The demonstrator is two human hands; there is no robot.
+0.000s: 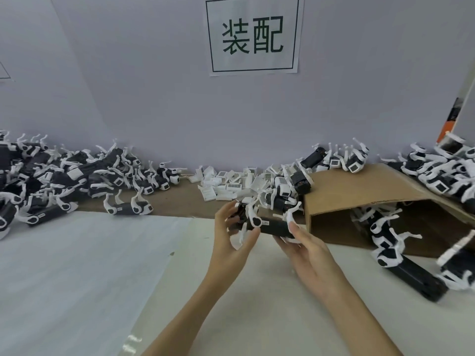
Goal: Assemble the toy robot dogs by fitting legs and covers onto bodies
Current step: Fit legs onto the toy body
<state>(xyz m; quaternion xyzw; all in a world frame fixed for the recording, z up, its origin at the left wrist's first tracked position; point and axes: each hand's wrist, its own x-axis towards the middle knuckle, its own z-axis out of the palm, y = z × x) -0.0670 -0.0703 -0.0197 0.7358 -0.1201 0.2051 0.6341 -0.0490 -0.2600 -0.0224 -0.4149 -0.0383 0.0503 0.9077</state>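
Observation:
A black toy dog body [275, 228] with white legs is held above the table near its middle, legs pointing up. My left hand [231, 237] grips its left end, fingers curled round the head part and a white leg. My right hand [308, 250] holds the right end from below, thumb against a white rear leg [291, 214]. A heap of white covers [231, 185] with barcode labels lies just behind, by the wall.
A large pile of dogs [64, 173] fills the left back of the table. A cardboard box [359, 201] lies on its side at the right, with more dogs [401, 242] spilling out and others [447, 170] stacked on top. A sign [253, 34] hangs on the wall.

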